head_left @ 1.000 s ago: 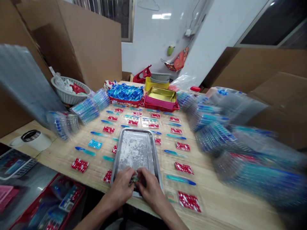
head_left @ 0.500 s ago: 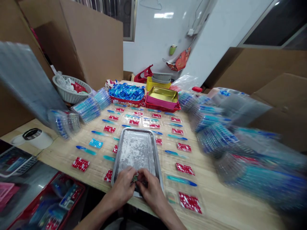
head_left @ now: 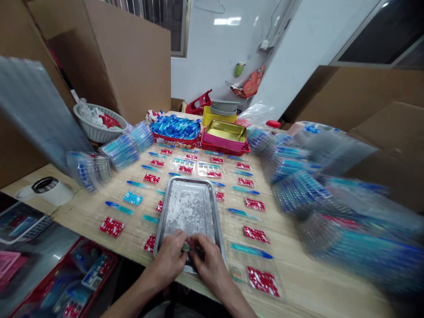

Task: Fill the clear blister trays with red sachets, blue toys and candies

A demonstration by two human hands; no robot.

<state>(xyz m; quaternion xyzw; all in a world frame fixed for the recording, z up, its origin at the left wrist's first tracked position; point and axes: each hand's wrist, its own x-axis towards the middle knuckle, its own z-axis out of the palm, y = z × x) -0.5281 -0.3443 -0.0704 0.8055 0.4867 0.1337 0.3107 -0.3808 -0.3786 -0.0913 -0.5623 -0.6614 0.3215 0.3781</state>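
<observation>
Over the near end of a grey metal tray [head_left: 217,216] my two hands are close together. My left hand [head_left: 171,255] has its fingers closed on a small greenish piece [head_left: 186,247], mostly hidden, whose kind I cannot make out. Beside it, my right hand [head_left: 207,257] has curled fingers at the same spot; whether it grips the piece too is hidden. White powder [head_left: 180,207] coats much of the tray's floor. Clear plastic packs around the tray hold blue pens [head_left: 251,251] and red patterned packets [head_left: 263,281]; a blue packet [head_left: 133,198] lies at the left.
Stacks of filled clear packs stand at the right [head_left: 300,190] and left [head_left: 119,150]. Behind the tray are a tin full of blue pens [head_left: 175,126] and a gold-lined pink tin [head_left: 225,132]. A white container [head_left: 54,192] lies at the left edge, above a red crate [head_left: 109,265].
Both hands stay nearly in place over the tray; the fingers have shifted slightly and the greenish piece shows a little more. The whole view has moved very slightly.
</observation>
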